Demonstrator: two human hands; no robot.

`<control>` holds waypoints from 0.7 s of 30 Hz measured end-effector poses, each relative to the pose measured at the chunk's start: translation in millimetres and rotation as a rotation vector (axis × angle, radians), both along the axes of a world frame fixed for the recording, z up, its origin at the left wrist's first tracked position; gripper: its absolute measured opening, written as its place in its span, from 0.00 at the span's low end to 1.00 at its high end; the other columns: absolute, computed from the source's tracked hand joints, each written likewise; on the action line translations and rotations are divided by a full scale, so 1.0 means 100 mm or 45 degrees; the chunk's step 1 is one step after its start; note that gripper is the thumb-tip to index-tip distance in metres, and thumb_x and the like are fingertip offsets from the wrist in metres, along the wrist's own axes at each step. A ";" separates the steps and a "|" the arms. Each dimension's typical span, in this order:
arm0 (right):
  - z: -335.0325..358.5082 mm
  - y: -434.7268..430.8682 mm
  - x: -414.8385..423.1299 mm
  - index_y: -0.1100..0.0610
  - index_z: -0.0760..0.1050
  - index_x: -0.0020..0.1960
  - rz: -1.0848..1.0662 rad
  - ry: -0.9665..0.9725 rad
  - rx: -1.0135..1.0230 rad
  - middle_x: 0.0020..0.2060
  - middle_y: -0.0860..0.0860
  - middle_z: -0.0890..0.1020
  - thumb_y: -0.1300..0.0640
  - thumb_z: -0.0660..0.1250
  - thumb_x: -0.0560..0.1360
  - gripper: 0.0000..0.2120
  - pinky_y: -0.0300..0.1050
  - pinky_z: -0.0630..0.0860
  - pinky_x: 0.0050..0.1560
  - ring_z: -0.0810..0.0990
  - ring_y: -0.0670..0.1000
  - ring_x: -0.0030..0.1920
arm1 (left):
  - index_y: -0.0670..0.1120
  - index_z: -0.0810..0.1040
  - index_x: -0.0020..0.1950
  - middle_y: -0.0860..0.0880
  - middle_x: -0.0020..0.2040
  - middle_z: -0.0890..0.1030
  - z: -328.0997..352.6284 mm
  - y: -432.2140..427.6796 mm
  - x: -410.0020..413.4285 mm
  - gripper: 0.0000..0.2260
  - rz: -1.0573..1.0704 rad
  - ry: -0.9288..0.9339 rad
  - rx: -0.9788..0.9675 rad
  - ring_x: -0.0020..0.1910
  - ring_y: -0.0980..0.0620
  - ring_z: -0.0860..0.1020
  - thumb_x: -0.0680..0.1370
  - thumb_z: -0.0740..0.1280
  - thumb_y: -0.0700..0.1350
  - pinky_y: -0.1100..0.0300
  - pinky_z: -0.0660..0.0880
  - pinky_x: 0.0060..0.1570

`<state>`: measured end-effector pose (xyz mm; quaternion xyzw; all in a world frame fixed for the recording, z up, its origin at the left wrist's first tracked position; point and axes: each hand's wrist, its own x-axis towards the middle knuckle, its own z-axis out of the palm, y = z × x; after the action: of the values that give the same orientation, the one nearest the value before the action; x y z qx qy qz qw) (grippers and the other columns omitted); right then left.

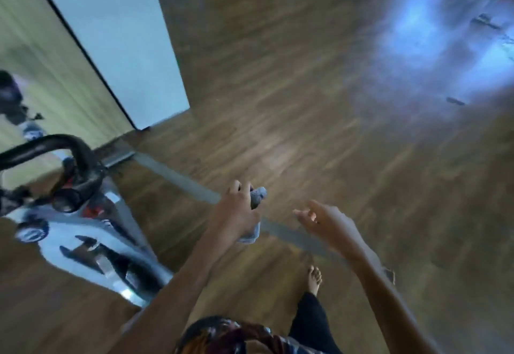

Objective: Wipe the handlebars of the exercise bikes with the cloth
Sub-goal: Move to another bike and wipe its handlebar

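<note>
Cloth bunched in left hand, grip curled round it, ready to wipe; right hand grip slack, empty. Exercise-bike handlebar at 9 o'clock.

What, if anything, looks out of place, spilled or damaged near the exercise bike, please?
Nothing stands out. The exercise bike stands on the wooden floor, and the left hand holds the cloth; blur hides fine detail.

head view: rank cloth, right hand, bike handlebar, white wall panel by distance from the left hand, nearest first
1. cloth: gripped in the left hand itself.
2. right hand: just to its right, holding nothing.
3. handlebar: off to the left.
4. white wall panel: far upper left.
</note>
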<state>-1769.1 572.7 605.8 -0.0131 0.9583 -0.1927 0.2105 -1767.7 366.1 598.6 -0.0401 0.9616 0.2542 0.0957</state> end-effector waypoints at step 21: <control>0.13 -2.57 -1.68 0.46 0.77 0.47 1.827 -0.047 -0.603 0.34 0.39 0.80 0.41 0.61 0.77 0.11 0.30 0.71 0.37 0.78 0.33 0.38 | 0.49 0.72 0.54 0.52 0.52 0.72 0.19 -0.34 0.53 0.11 2.293 0.346 0.016 0.52 0.48 0.75 0.77 0.61 0.54 0.55 0.69 0.42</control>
<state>-1937.0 315.3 619.1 -0.6754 0.6441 -0.2093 0.2919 -1714.8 332.1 617.2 -0.7452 0.5682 0.2405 -0.2530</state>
